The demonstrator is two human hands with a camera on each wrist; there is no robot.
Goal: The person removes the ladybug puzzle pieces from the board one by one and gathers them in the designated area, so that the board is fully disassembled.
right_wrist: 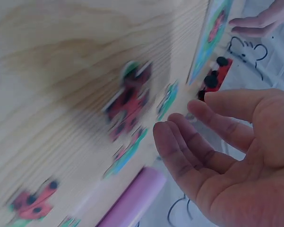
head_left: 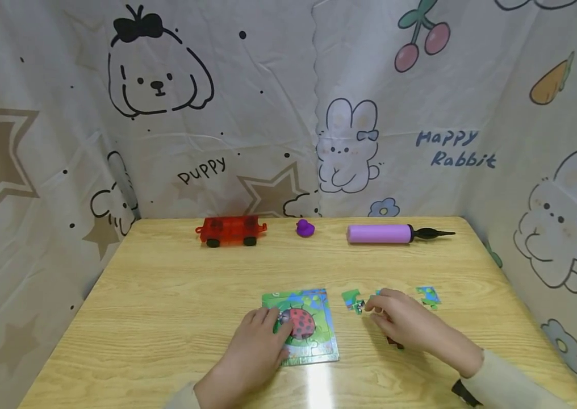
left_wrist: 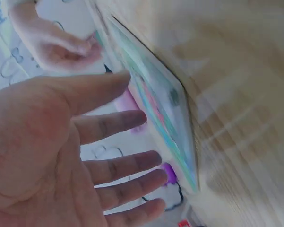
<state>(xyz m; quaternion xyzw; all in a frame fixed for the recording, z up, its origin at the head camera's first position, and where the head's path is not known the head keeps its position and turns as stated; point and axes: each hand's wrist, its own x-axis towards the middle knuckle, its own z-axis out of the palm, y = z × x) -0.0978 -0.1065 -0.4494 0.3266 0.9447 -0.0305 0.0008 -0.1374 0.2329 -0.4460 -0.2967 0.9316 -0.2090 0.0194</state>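
A square ladybug jigsaw puzzle (head_left: 302, 324) lies flat on the table. My left hand (head_left: 260, 341) is over its left side, and in the left wrist view the fingers are spread and grip nothing. Among loose puzzle pieces to the right is my right hand (head_left: 403, 321), its fingers bent and holding nothing in the right wrist view. A green puzzle piece (head_left: 351, 296) lies by its fingertips. A red and black piece (right_wrist: 127, 104) lies beneath the hand, mostly hidden in the head view. Farther right is a blue-green piece (head_left: 428, 295).
Along the back edge of the wooden table (head_left: 176, 307) stand a red toy wagon (head_left: 232, 230), a small purple duck (head_left: 305, 228) and a purple hand pump (head_left: 380, 233). A printed cloth (head_left: 268, 130) encloses the back and sides.
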